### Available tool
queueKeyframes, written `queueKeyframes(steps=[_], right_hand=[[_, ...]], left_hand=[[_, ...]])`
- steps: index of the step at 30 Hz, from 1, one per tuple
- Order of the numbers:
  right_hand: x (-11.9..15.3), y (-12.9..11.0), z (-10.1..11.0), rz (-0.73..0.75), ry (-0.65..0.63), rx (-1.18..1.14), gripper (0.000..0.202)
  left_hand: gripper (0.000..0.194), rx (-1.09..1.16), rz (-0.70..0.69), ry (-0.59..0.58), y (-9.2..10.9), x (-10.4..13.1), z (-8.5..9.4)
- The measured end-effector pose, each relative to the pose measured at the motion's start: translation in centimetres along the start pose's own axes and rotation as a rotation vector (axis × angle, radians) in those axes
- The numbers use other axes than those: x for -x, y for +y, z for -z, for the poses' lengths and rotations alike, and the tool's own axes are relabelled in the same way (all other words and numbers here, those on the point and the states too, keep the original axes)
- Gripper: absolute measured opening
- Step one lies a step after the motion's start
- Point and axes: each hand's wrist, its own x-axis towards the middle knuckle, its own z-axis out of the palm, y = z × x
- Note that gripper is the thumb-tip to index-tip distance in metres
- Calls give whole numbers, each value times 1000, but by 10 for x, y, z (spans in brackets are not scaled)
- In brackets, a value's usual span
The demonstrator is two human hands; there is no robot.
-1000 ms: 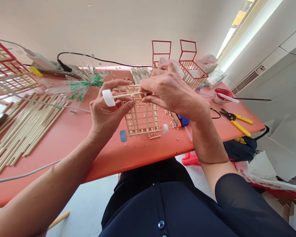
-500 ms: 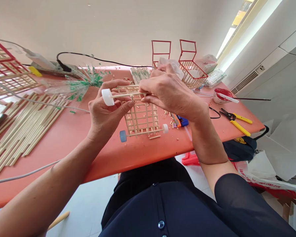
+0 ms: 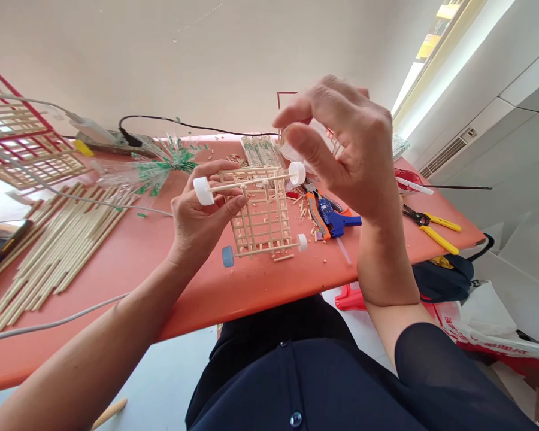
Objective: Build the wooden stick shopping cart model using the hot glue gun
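A small wooden stick frame (image 3: pixel 263 221) stands tilted above the orange table, its upper left corner gripped by my left hand (image 3: pixel 206 212). Across its top runs a stick axle (image 3: pixel 251 182) with a white cap (image 3: pixel 203 191) at the left end and another white cap (image 3: pixel 297 173) at the right end. A lower axle carries a blue cap (image 3: pixel 227 257) on the left and a small white cap (image 3: pixel 302 242) on the right. My right hand (image 3: pixel 348 137) is raised right of the frame, fingers apart, holding nothing.
Loose sticks (image 3: pixel 63 245) cover the table's (image 3: pixel 197 299) left side. A blue glue gun (image 3: pixel 336 220), wood scraps and yellow-handled pliers (image 3: pixel 435 230) lie to the right. Green-and-clear plastic strips (image 3: pixel 175 161) and red-edged stick structures (image 3: pixel 22 131) are farther back.
My right hand has let go of the upper axle and moved up and right, uncovering the axle's right white cap and the glue gun. My left hand keeps its hold.
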Motion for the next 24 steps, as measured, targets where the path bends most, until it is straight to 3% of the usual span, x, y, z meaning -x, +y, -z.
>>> queueKeyframes(steps=[3,6,16,24], right_hand=[[1,5,-3,-89,12,65,70],[2,13,-9,-109,-50,95,73],[3,6,-25,-41,-454,162,33],[2,14,-29,17,-487,146,41]], left_hand=[[17,-8,-26,9,0,0,0],[15,-42,-29,12,1,1,0],[12,-42,-18,14,0,1,0],[17,-34,14,-12,0,1,2]])
